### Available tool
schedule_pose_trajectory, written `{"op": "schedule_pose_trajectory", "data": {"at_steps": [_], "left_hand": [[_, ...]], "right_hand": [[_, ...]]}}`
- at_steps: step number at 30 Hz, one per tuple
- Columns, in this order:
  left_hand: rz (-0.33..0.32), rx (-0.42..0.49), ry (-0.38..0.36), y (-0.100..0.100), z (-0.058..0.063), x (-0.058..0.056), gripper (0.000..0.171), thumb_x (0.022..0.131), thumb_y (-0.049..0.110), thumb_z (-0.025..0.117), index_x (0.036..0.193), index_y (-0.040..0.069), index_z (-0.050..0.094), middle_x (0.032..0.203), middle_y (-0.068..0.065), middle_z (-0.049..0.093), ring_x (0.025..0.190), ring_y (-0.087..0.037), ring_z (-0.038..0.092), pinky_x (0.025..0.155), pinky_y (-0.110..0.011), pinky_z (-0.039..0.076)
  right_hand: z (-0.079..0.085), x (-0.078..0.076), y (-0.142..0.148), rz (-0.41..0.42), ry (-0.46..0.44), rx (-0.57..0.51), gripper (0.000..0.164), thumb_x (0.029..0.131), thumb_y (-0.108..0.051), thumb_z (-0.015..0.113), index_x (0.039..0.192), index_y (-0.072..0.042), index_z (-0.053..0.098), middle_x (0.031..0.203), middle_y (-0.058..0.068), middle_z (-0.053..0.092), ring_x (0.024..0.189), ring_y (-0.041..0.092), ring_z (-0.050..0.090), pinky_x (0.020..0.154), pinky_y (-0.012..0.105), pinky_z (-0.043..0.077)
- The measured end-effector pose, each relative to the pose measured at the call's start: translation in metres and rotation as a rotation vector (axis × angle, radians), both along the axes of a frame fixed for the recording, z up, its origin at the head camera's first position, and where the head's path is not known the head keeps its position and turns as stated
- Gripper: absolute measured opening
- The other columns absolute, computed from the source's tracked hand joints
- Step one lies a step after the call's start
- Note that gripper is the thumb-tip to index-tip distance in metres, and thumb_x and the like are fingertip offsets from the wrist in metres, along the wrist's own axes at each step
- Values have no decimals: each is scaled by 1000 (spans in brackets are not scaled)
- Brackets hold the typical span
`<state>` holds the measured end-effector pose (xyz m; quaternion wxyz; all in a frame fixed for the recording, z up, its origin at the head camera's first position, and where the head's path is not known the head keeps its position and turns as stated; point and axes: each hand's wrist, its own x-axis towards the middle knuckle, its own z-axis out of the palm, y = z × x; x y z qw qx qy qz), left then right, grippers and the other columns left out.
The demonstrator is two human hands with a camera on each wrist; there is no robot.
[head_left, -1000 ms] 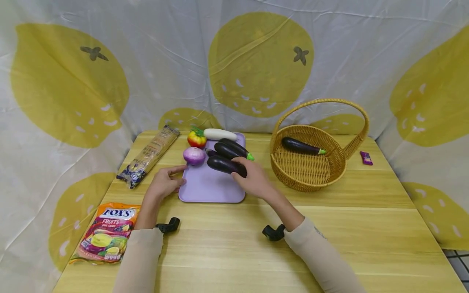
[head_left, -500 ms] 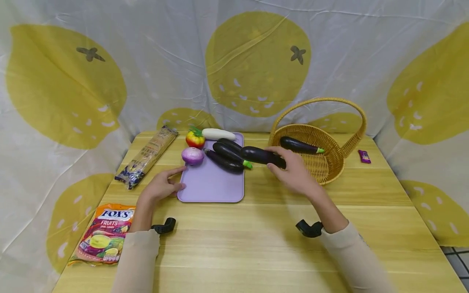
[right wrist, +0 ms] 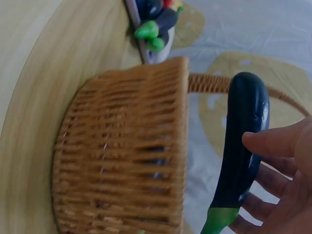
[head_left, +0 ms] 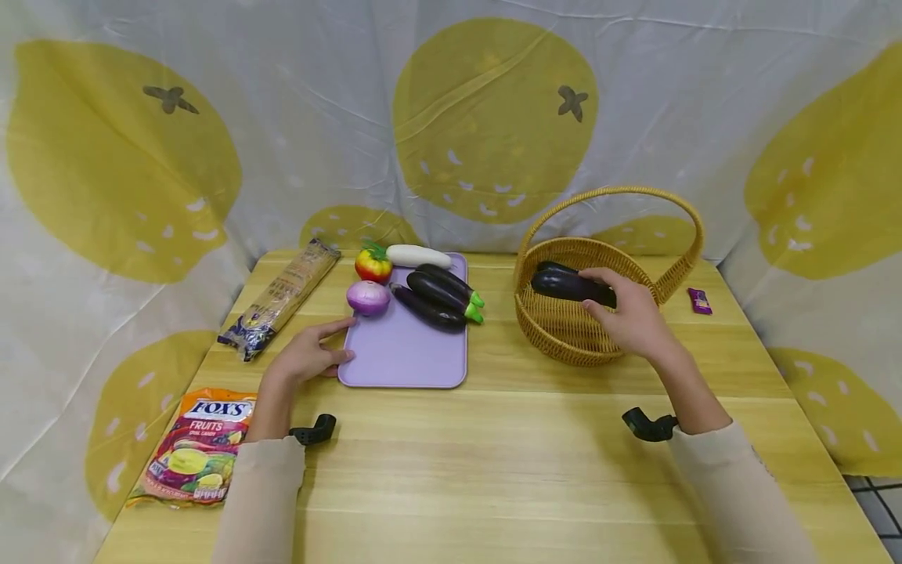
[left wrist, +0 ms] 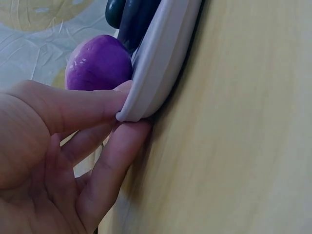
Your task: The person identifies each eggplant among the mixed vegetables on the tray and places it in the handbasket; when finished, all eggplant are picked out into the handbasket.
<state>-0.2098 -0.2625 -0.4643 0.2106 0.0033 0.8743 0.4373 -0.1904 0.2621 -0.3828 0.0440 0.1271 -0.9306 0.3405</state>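
My right hand (head_left: pixel 629 317) grips a dark purple eggplant (head_left: pixel 564 286) above the opening of the wicker basket (head_left: pixel 546 341). In the right wrist view the thumb presses one side of the eggplant (right wrist: pixel 247 131) and the fingers lie on the other, its green stem end pointing down in that view. Another eggplant (head_left: pixel 551 267) lies inside the basket, mostly hidden behind the held one. My left hand (head_left: pixel 301 357) pinches the left rim of the lilac tray (head_left: pixel 405 364). On that tray lie three eggplants (head_left: pixel 427 309), a purple onion (head_left: pixel 368 298) and a white radish-like vegetable (head_left: pixel 419 256).
A red and yellow tomato-like vegetable (head_left: pixel 373 265) sits at the tray's back left corner. Left of the tray lies a long clear packet (head_left: pixel 282 298), with a Fox's candy bag (head_left: pixel 193 446) nearer. One small purple wrapped sweet (head_left: pixel 699 301) lies right of the basket, whose handle (head_left: pixel 613 190) arches high.
My right hand has lifted an eggplant off the tray and carried it rightward to above the basket. The left hand has stayed at the tray's left edge.
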Motion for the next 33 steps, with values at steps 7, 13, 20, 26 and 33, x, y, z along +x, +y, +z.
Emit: {"op": "schedule_pose_trajectory", "data": {"at_steps": [7,13,20,26,33], "left_hand": [[-51,-53,85,2,-4,0,69,100,17,67,162,18,36,93,-14,61,64,-17,57,59,-29,53],[-63,-68,109,4,-6,-2,68,101,16,65,162,19,36,115,-22,63,61,-16,50,56,-27,46],[-70,-91,124,7,-5,-2,67,101,17,64,162,18,36,143,-23,50,71,-19,48,62,-29,44],[-66,-97,115,6,-6,0,67,102,17,63,162,18,34,150,-24,45,79,-23,49,65,-30,44],[-46,-58,91,6,-9,0,67,101,16,63,162,19,36,138,-24,52,68,-19,48,58,-28,44]], "right_hand": [[-10,-19,17,-15,-103,16,43,102,-11,62,144,-4,53,138,27,59,124,45,56,102,61,45],[-29,-30,29,-41,-184,59,44,102,-11,60,144,-2,52,145,28,54,134,48,50,110,64,40],[-41,-41,31,-40,-203,76,45,102,-10,61,144,0,52,145,30,53,135,50,49,110,64,41],[-44,-52,26,-28,-252,91,46,102,-14,61,146,-3,50,145,32,52,132,50,50,108,63,42],[-50,-63,27,-29,-292,111,48,103,-15,61,148,-5,49,146,31,50,134,51,47,109,65,40]]}}
